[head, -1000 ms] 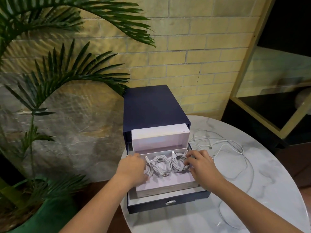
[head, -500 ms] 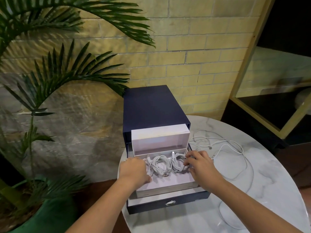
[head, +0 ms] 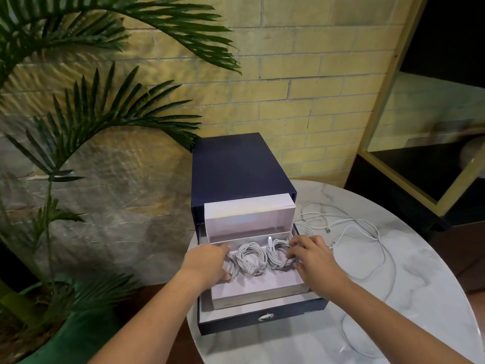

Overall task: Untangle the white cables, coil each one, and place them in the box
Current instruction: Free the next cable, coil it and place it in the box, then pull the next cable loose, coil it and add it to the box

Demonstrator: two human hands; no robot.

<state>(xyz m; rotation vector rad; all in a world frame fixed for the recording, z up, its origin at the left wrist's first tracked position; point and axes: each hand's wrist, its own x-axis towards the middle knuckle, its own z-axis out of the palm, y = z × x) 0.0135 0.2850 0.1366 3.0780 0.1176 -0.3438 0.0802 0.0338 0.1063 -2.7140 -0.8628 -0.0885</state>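
The left hand (head: 207,262) has slid a little nearer to the cables since a second ago. The right hand (head: 316,260) has stayed about where it was.

Three coils of white cable (head: 249,258) lie side by side at the far end of the flat white cardboard box (head: 262,294). The box sits in the pulled-out drawer (head: 288,315) of a dark blue drawer chest (head: 236,166) on a round white marble table (head: 425,285).

The left hand's fingers bend over the left coil (head: 233,266) and its thumb tip peeks out at the near side, so it grips that coil. The hand hides most of it.

The right hand's bent fingertips rest on the right coil (head: 277,254). Its thumb is hidden, so it is not clear if it really holds the coil.

A tangle of loose white cables (head: 349,232) lies on the table, right of the chest. One long loop is hard to follow on the pale marble.

A white lid (head: 249,216) stands up behind the box. The green palm plant (head: 91,114) is cut off at the left.
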